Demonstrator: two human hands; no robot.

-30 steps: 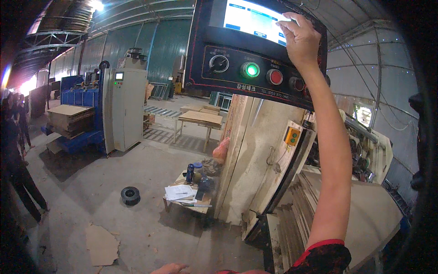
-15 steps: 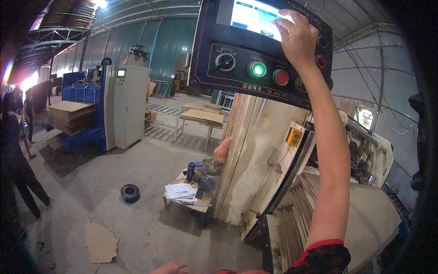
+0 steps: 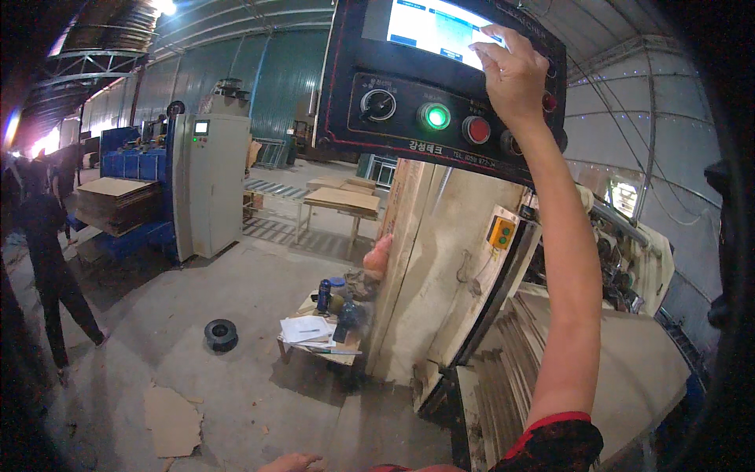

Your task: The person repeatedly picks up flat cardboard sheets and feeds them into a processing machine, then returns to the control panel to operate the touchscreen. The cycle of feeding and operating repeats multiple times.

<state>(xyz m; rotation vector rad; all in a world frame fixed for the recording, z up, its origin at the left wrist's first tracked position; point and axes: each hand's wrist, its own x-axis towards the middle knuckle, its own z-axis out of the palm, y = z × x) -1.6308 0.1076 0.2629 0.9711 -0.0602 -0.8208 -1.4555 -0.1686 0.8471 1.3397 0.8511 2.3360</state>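
My right hand [image 3: 515, 75] is raised high, fingertips touching the lit touchscreen [image 3: 440, 27] of a black control panel [image 3: 346, 102]. Under the screen sit a black rotary knob [image 3: 378, 104], a glowing green button [image 3: 433, 116] and a red button [image 3: 476, 130]. The hand holds nothing. Only a sliver of my left hand [image 3: 289, 462] shows at the bottom edge, fingers loosely apart, empty.
Below the panel stands a dusty beige machine body [image 3: 440, 267] with stacked boards [image 3: 511, 370]. A small low table [image 3: 322, 334] carries papers and bottles. A black roll [image 3: 221, 333] and a cardboard scrap [image 3: 169, 421] lie on the concrete floor. A person [image 3: 47, 259] stands at left near a blue machine [image 3: 134, 189].
The view has shifted slightly, so the panel sits lower and more to the right. My right hand stays on the screen, moved a little along it.
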